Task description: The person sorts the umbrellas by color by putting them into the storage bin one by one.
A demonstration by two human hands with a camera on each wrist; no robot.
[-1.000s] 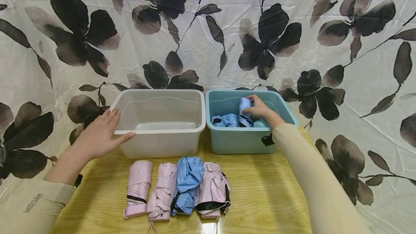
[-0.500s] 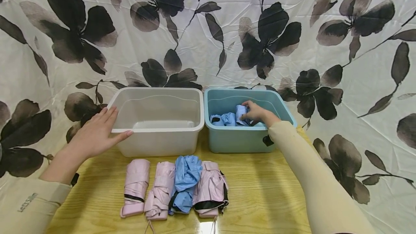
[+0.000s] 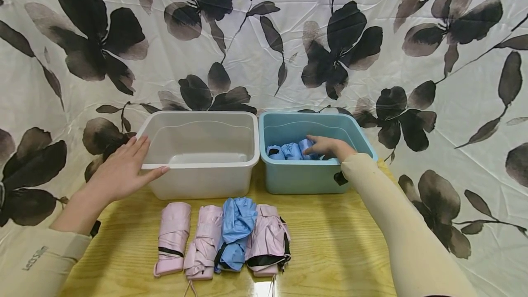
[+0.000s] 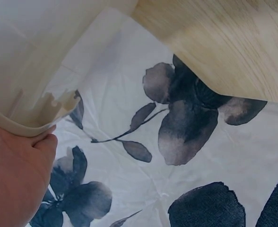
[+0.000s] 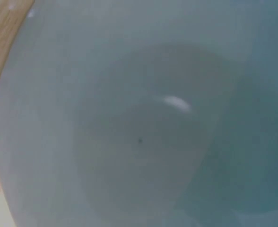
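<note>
In the head view my left hand rests with straight fingers on the left rim of the grey-white bin. The left wrist view has this hand against the bin's rim. My right hand reaches into the blue bin. Its fingers and thumb are about a folded blue umbrella, low in the bin. Left of that umbrella lie two more folded blue umbrellas, one in the middle and one at the left. Only a blurred blue-grey bin wall fills the right wrist view.
On the wooden table, in front of the bins, lie a pink umbrella, a second pink umbrella, a blue umbrella and a third pink umbrella. A floral cloth hangs behind.
My right hand has lowered the blue umbrella from a raised position to beside the other two in the blue bin. The left hand stays on the grey-white bin's rim.
</note>
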